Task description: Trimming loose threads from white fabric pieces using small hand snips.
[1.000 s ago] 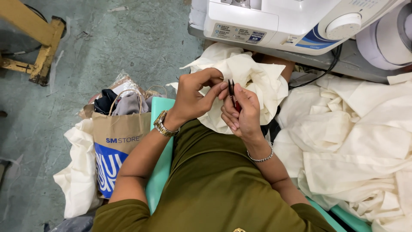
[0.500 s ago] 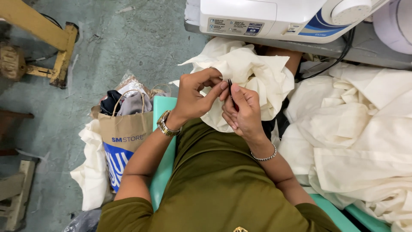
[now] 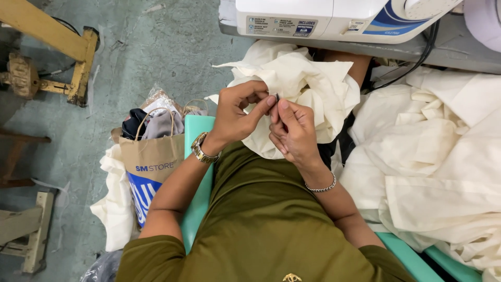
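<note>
Cream cotton cloth (image 3: 308, 89) lies bunched on the person's lap, just below the front edge of the counter (image 3: 443, 52) that carries a white sewing machine (image 3: 334, 18). Both hands meet over this bundle. The left hand (image 3: 237, 112), with a metal wristwatch (image 3: 201, 149) on its wrist, curls its thumb and forefinger together in a pinch right at the cloth's upper fold. The right hand (image 3: 295, 133), wearing a thin chain bracelet (image 3: 321, 187), is closed too, its fingertips pressed around a small dark slender tool (image 3: 276, 97) whose tip shows just above them; what kind of tool it is cannot be told. The two hands touch each other at the fingertips, with the tool between them and against the fabric. To the person's right a larger heap of the same cream fabric (image 3: 433, 162) spreads over a turquoise seat (image 3: 404, 245). To the left, on the grey-green floor (image 3: 151, 52), stands a brown and blue paper bag (image 3: 151, 172) stuffed with dark and grey clothes, and another piece of pale cloth (image 3: 112, 219) hangs beside it. Yellow wooden frames (image 3: 62, 44) stand further off on the floor.
</note>
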